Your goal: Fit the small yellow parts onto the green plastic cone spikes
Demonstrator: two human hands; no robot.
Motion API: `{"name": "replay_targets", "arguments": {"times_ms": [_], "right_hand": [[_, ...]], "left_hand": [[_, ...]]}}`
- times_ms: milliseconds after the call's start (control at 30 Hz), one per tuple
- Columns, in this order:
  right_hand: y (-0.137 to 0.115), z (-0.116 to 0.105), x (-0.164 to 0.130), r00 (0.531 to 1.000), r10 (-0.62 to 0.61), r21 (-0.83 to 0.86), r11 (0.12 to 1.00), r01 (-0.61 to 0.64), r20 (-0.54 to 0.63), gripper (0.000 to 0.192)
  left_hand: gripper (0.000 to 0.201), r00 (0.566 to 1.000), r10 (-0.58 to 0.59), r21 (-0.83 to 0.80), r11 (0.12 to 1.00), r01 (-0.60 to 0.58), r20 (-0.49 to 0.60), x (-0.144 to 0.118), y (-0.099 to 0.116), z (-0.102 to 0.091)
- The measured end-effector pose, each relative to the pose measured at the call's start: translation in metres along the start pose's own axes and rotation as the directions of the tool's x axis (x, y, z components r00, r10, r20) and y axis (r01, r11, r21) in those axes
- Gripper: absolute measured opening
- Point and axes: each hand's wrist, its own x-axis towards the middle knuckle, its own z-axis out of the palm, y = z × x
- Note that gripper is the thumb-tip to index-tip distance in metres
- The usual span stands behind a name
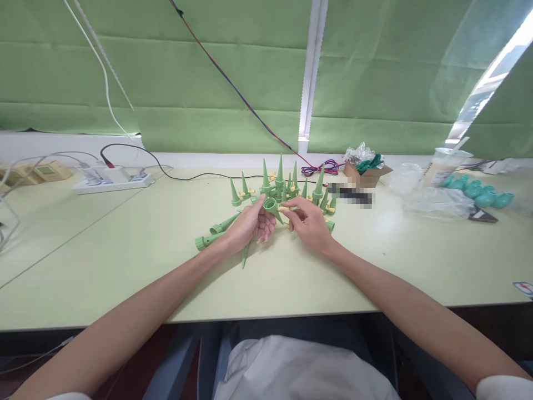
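At table (125, 261) centre, the left hand (250, 225) is gripping a green spike (271, 208), mouth upward, seemingly so the right hand (308, 222), pinching a yellow valve (287, 209), is meeting it. At 12 o'clock, finished spikes (287, 183) are standing clustered, probably kept clear.

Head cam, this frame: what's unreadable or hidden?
- Left hand: its fingers cover most of the green cone spike, so the grip cannot be judged.
- Right hand: the small yellow part at its fingertips is too small to identify.
- Blurred patch on the table hides whatever lies beneath it.
- Cardboard box: plastic wrap covers its contents.
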Motion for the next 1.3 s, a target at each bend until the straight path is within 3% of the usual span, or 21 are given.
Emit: {"name": "replay_targets", "arguments": {"times_ms": [567,967,1167,1300], "right_hand": [[-0.0085,-0.0041,0.0014,0.995,0.093,-0.073,0.993,-0.092,0.016,0.029],[-0.0073,-0.0034,0.0025,0.995,0.104,-0.157,0.982,-0.102,0.002,0.042],[-0.0033,-0.0027,0.0037,0.974,0.205,0.043,0.977,-0.21,0.094,0.046],[-0.0007,-0.0007,0.0059,0.951,0.267,0.234,0.925,-0.298,0.155,0.049]], "left_hand": [[0.046,0.989,0.122,0.027,0.992,-0.125,0.084,-0.001,-0.0029,0.002],[0.043,0.951,0.276,0.297,0.905,-0.305,0.136,-0.0064,-0.0053,0.0035],[0.058,0.948,0.301,0.355,0.879,-0.318,0.102,-0.0045,-0.0079,0.003],[0.051,0.944,0.32,0.395,0.859,-0.325,0.081,-0.0059,-0.0078,0.0043]]}}
